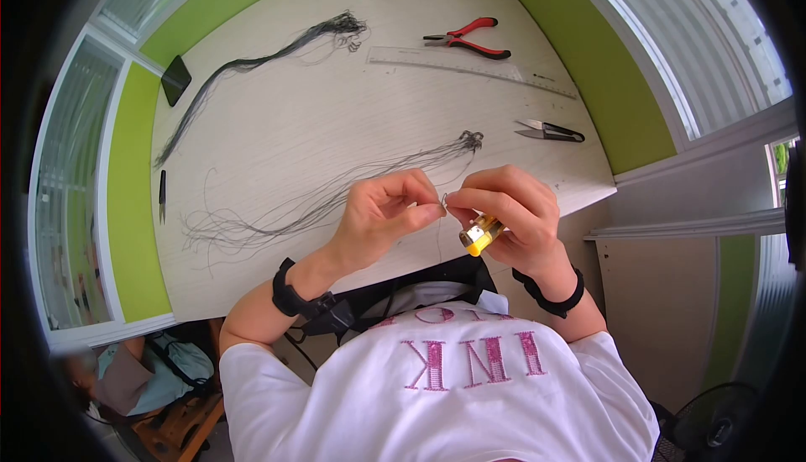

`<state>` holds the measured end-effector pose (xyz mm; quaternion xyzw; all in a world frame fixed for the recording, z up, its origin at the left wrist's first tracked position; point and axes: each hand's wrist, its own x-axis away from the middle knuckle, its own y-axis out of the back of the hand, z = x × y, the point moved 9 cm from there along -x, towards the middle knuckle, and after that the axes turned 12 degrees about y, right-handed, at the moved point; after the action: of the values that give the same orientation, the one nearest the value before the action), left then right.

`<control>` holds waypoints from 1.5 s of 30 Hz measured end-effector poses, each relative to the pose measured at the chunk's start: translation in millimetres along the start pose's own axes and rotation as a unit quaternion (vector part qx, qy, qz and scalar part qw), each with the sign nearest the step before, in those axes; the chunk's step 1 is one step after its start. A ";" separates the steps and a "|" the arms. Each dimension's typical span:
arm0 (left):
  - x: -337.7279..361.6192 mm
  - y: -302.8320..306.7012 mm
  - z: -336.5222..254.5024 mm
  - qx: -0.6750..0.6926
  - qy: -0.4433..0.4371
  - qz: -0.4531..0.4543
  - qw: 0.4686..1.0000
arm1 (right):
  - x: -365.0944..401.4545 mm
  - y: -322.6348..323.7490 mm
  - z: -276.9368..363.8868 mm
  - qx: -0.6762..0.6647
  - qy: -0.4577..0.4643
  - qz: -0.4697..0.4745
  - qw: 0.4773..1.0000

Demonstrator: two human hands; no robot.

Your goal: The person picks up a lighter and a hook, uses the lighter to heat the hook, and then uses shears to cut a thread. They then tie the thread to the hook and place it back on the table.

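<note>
- Head view: the left hand [382,210] is hovering over the near edge of the table [277,126]. Its fingers are pinching shut right against a small metal piece [444,202], and what they are nipping is too fine to tell.
- The right hand [514,210] is curling its fingers closed around a yellow spool [478,235], with its fingertips meeting the same metal piece.
- A loose thread bundle [336,193] is lying just behind both hands, partly hidden by them.
- Snips [550,132], a clear ruler [470,67] and red pliers [470,39] are lying farther back, well apart from the hands.
- A black phone [175,80] is sitting at the far left.
</note>
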<state>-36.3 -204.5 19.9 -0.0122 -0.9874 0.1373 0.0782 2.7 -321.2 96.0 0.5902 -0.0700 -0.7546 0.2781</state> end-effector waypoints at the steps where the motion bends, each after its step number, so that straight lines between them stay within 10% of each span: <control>1: 0.1 0.3 0.3 0.001 0.000 -0.001 1.000 | -0.3 -1.2 1.6 0.006 0.013 0.006 1.000; 23: 1.0 -3.5 -0.5 0.000 -0.007 0.024 1.000 | 2.2 -10.4 3.9 0.020 0.026 0.028 0.999; 45: 0.2 -5.0 -2.0 -0.005 0.037 0.012 0.999 | 8.9 -0.2 -26.0 -0.144 -0.186 0.034 0.971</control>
<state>-36.2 -208.8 23.1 -0.0295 -0.9842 0.1330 0.1130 25.5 -319.7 80.7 0.3908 -0.0309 -0.8432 0.3678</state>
